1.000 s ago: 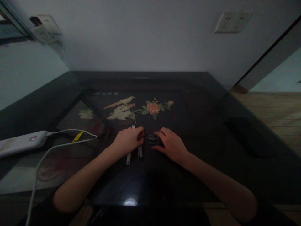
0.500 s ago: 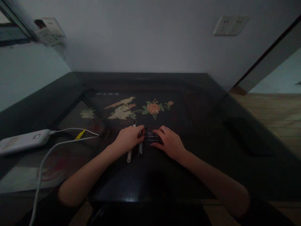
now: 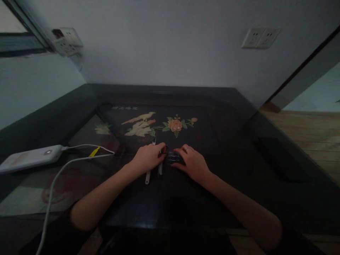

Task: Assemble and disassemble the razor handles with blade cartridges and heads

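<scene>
My left hand (image 3: pixel 148 158) rests on the dark table (image 3: pixel 239 148) with its fingers curled and pinched at a small dark part beside a small black block-shaped object (image 3: pixel 173 157). My right hand (image 3: pixel 192 163) lies on that black object, fingers closed round its right side; a ring shows on one finger. Two thin pale strips (image 3: pixel 154 166) lie on the table under and below my left hand. The light is dim and the small parts are hard to make out.
A white power bank (image 3: pixel 29 158) lies at the left with a white cable (image 3: pixel 57 173) running toward me. The tabletop carries a bird and flower inlay (image 3: pixel 159 125). Wall sockets (image 3: pixel 260 38) sit on the back wall. Wooden floor (image 3: pixel 310 131) shows at the right.
Both hands stay together on the small black object, with almost no movement relative to it. The view has tilted slightly, so the table sits a little lower in the picture.
</scene>
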Available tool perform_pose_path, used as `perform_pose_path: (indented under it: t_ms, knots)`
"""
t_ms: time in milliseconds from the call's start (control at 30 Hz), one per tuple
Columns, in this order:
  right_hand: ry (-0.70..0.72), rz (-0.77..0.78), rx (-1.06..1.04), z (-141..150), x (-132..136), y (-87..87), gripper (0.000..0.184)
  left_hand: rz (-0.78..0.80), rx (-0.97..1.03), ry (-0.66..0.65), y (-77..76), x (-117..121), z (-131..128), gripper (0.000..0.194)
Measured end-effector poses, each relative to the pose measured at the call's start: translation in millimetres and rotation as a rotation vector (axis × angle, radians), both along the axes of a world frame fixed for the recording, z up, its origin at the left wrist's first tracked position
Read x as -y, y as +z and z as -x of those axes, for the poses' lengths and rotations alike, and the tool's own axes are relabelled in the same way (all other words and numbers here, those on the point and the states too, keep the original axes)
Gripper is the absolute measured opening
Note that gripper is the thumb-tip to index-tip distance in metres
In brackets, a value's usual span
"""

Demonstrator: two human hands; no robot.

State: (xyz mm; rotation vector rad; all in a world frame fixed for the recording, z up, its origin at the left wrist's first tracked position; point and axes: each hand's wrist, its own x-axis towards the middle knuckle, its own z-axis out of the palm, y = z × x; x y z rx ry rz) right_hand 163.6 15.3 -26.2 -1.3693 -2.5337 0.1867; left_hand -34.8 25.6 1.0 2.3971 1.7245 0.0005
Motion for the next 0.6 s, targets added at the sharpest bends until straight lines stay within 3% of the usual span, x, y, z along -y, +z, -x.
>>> perform_pose_path:
  t_ms: [233, 400, 500, 600]
  knots:
    - [0.046, 0.109, -0.107, -8.1, -4.1, 7.0, 0.047, -0.103, 0.040, -0.093, 0.6, 13.5, -12.5, 0.018]
    - [0.119, 0.243, -0.370, -28.2, 2.9, 13.8, 0.019, -0.323, 0.288, -0.618, -18.9, 43.7, -39.9, 0.018]
    - [0.187, 0.278, -0.481, -38.9, 17.8, 10.3, 0.015, -0.355, 0.330, -0.875, -32.0, 55.8, -51.3, 0.017]
    - [0.308, 0.320, -0.526, -42.8, 31.0, 3.5, 0.024, -0.294, 0.362, -1.081, -41.7, 59.9, -53.2, 0.019]
